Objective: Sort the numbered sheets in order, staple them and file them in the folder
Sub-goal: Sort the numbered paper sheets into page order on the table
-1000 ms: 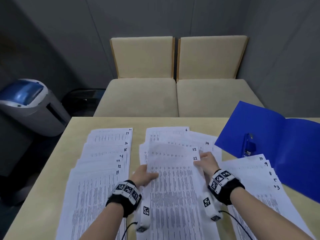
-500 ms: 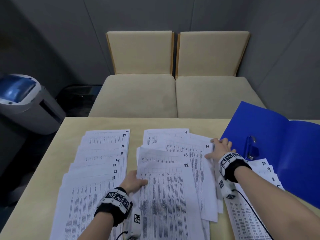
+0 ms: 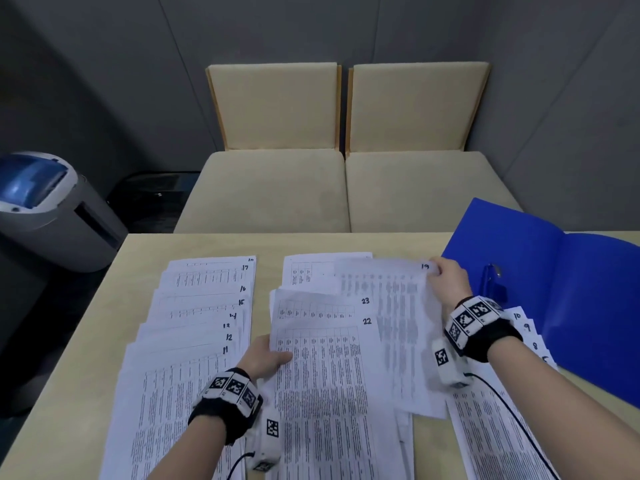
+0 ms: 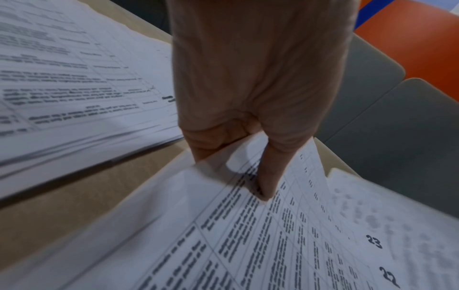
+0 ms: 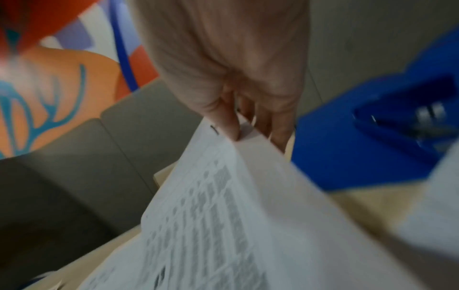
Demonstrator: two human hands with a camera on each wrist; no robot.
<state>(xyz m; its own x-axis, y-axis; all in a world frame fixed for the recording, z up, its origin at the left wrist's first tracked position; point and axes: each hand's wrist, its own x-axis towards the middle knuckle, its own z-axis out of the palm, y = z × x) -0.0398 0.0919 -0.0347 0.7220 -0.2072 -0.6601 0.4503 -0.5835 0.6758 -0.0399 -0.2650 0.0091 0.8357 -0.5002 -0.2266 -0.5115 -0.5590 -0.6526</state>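
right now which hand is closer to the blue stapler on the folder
Right. The right hand pinches the corner of sheet 19 just beside the stapler. The left hand holds sheet 22 at its left edge, across the middle pile.

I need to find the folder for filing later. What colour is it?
The folder is plain bright blue, lying open on the table's right side; the head view shows it best.
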